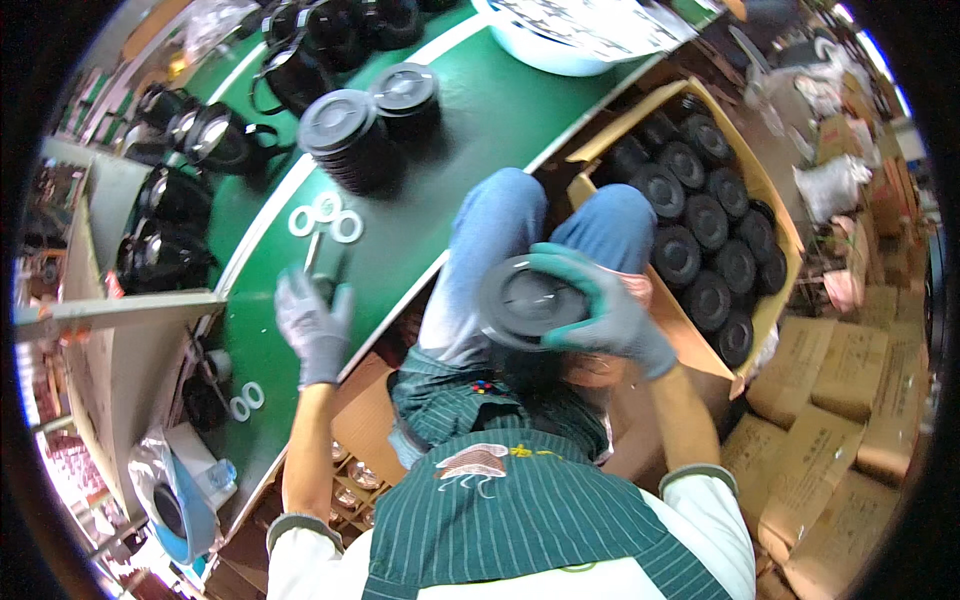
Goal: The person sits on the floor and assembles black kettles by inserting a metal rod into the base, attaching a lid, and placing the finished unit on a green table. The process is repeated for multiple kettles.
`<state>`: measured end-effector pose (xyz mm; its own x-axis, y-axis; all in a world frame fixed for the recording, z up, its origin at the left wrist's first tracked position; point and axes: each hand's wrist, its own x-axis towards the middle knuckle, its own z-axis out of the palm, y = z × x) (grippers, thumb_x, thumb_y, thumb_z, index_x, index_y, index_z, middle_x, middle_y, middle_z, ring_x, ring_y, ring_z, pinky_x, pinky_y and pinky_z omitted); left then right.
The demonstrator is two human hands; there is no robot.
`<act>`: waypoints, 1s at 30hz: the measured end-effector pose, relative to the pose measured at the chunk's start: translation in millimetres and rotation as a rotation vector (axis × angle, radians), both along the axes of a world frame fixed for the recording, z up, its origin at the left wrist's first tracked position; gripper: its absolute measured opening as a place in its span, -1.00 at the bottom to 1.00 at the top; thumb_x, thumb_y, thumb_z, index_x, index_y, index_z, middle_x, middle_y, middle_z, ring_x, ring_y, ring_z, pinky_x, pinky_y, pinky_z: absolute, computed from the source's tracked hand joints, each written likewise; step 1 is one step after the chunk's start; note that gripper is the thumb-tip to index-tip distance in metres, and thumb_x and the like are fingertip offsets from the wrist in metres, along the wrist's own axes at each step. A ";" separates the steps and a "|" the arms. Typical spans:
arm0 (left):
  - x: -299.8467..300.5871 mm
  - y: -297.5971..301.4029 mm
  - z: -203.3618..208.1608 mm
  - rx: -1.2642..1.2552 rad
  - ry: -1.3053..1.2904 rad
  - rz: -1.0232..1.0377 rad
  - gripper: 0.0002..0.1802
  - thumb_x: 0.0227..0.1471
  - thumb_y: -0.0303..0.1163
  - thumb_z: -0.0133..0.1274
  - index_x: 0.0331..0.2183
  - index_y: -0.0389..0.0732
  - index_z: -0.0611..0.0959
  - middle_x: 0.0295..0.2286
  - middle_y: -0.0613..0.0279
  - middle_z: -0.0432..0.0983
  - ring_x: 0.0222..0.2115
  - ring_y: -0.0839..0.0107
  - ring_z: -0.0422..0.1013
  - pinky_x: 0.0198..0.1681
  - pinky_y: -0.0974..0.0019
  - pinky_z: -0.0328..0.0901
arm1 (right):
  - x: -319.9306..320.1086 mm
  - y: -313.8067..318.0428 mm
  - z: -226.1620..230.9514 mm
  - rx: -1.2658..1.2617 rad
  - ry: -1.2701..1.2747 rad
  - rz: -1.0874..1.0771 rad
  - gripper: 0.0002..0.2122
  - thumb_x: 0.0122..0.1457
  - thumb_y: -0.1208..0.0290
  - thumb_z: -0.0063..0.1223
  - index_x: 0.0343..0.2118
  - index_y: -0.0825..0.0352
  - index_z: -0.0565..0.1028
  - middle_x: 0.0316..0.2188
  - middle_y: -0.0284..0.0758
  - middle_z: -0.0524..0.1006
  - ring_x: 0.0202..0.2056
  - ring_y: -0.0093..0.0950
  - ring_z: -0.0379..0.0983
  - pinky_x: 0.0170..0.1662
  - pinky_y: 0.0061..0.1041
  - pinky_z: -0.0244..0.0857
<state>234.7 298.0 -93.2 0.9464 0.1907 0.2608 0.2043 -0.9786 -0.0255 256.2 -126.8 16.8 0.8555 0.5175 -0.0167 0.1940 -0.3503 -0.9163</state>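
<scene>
In my gloved right hand (615, 315) is a round black lid (530, 300), gripped at its right edge above my lap. A dark shape sits below it; I cannot make out whether it belongs to the lid. My gloved left hand (315, 325) reaches over the green work surface (440, 190), thumb and fingers apart and slightly blurred. A thin metal tool (314, 250) lies just beyond its fingertips, its near end between thumb and fingers. Several white rings (327, 207) lie past the tool. Farther off stand a tall stack of black lids (342, 140) and a shorter stack (405, 95).
Right of my knees, an open cardboard box (735, 378) holds several round black pieces. Black handled pots (215, 138) crowd the far left. A pale blue basin (545, 50) stands at the back. Two more rings (247, 400) lie nearer left. Closed cartons (815, 450) fill the right.
</scene>
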 end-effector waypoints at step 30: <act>21.1 -188.2 152.3 -0.576 0.259 -0.631 -0.24 0.24 -0.08 0.03 0.27 -0.41 0.33 -0.02 -0.28 0.52 -0.06 -0.12 0.54 -0.03 0.02 0.44 | 33.0 17.3 -70.3 1.087 0.632 -0.100 -0.52 0.47 0.13 -0.12 0.21 0.47 0.32 -0.40 -0.34 0.53 -0.08 -0.33 0.56 0.20 -0.25 0.40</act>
<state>255.7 109.8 59.1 0.9354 -0.3501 0.0484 -0.3204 -0.7823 0.5341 289.2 -109.5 -53.5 0.8897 0.4545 -0.0432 -0.3659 0.6532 -0.6630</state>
